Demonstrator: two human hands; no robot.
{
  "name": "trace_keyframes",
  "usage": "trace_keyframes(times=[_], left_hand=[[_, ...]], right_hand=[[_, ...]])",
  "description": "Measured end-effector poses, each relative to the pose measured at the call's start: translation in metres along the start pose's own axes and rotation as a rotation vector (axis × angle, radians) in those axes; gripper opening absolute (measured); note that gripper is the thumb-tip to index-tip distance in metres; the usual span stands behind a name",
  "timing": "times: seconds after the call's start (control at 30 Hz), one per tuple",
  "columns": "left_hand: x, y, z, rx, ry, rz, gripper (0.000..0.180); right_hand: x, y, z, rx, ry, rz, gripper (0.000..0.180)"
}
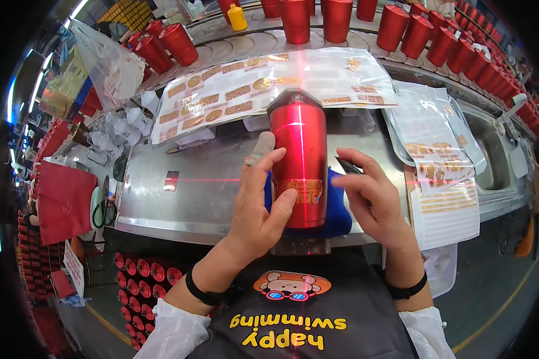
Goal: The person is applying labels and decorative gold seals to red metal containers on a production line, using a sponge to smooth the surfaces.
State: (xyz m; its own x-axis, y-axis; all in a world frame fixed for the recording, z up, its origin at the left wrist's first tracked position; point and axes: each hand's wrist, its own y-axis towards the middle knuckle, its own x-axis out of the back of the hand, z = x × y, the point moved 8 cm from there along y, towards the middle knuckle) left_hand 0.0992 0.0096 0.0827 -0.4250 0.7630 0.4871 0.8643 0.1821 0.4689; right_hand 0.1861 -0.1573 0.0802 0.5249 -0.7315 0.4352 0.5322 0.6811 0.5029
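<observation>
A shiny red metal canister (306, 143) with a dark, angular top end lies in front of me on a blue cloth (339, 209). Low on its side sits a gold decal (299, 190). My left hand (254, 206) grips the canister from the left, its thumb pressed on the decal. A pale, worn cover wraps one of its fingertips. My right hand (374, 200) is just right of the canister, thumb and fingers pinching a thin, dark, pointed tool (347, 166). The tool's exact kind is unclear. Red laser lines cross the canister and the metal table (206, 203).
Sheets of gold decals (227, 90) lie behind the canister, and more decal sheets (440, 161) lie at the right, beside a sink (491, 155). Red canisters (338, 21) line a conveyor at the back. Scissors (109, 206) and a red cloth bag (66, 200) are at the left.
</observation>
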Motion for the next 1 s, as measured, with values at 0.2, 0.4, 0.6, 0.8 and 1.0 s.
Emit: trace_keyframes(times=[0.2,0.4,0.6,0.8,1.0], left_hand=[[0.0,0.001,-0.003,0.006,0.01,-0.013,0.051],[-0.001,0.002,-0.007,0.004,0.08,0.028,0.048],[-0.006,0.005,-0.024,-0.18,0.293,0.005,0.032],[-0.025,-0.002,-0.049,-0.269,0.548,0.06,0.016],[-0.031,-0.005,-0.052,-0.231,0.452,0.123,0.02]], right_hand=[[0.011,0.008,-0.012,-0.169,0.215,-0.09,0.024],[0.01,0.022,-0.003,-0.085,0.148,0.252,0.023],[0.014,0.009,-0.01,-0.217,0.274,0.189,0.034],[0.004,-0.001,-0.014,-0.102,0.059,0.08,0.045],[0.003,-0.007,-0.016,-0.176,0.091,-0.022,0.034]])
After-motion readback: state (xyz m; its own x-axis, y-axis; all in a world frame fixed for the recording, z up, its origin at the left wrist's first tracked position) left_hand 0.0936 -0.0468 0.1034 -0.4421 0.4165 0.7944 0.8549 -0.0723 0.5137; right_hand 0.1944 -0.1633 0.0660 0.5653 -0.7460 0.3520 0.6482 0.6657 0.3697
